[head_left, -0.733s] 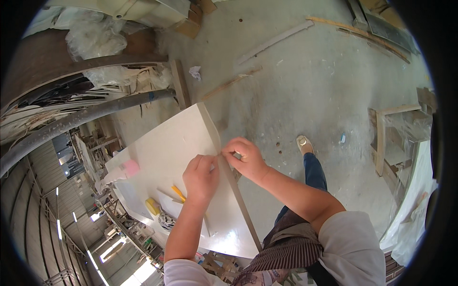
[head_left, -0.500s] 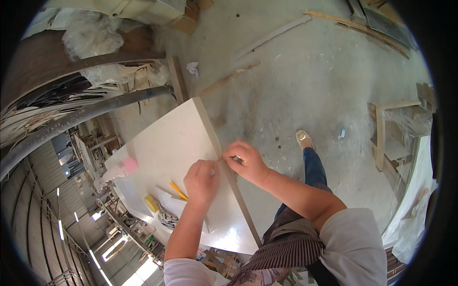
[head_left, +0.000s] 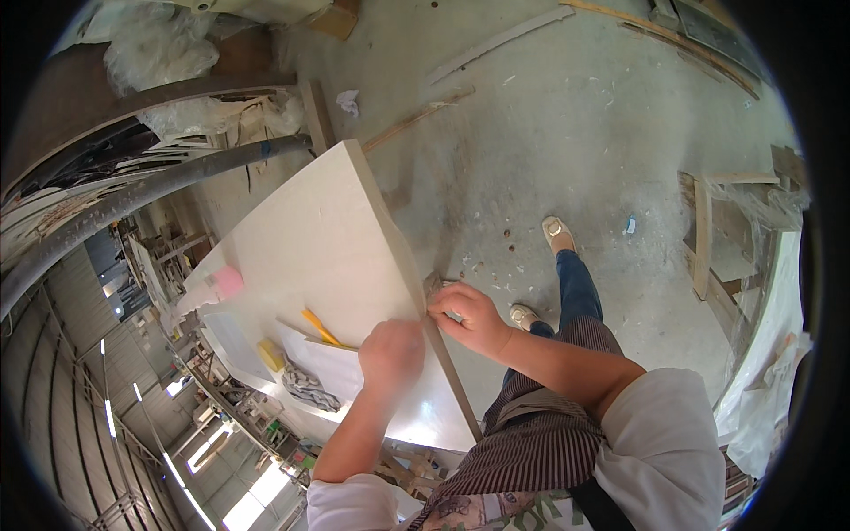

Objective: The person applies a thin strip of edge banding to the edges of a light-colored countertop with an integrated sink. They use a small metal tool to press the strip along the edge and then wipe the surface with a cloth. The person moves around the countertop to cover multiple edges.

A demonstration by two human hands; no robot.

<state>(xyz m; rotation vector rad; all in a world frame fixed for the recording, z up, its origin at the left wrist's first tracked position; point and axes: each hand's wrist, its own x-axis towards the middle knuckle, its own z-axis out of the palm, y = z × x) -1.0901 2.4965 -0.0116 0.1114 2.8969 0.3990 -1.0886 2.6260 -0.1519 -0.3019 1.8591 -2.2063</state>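
A large off-white slab (head_left: 310, 212) lies in front of me, its thick side edge turned to the right. My left hand (head_left: 392, 354) is curled closed over the slab top near that edge; it is slightly blurred and its fingertips are hidden. At the edge, my right hand (head_left: 467, 319) is closed in a pinch, and a small grey-brown piece (head_left: 432, 284) shows by its fingertips; I cannot make out what is in the pinch. Left of my left hand lie white paper (head_left: 332, 373), a yellow stick-like tool (head_left: 320, 326), a yellow block (head_left: 271, 354) and a crumpled grey striped cloth (head_left: 308, 389).
A pink-and-white container (head_left: 227, 281) stands on the slab's far left part. A thick grey pipe (head_left: 177, 190) and plastic wrap (head_left: 164, 53) are at upper left. Wooden strips (head_left: 500, 42) lie on the floor. A wooden frame with plastic (head_left: 702, 239) stands at right.
Both hands have come nearer along the slab edge, and the left has moved apart from the right. The grey-brown piece at the edge now shows. The view has shifted slightly.
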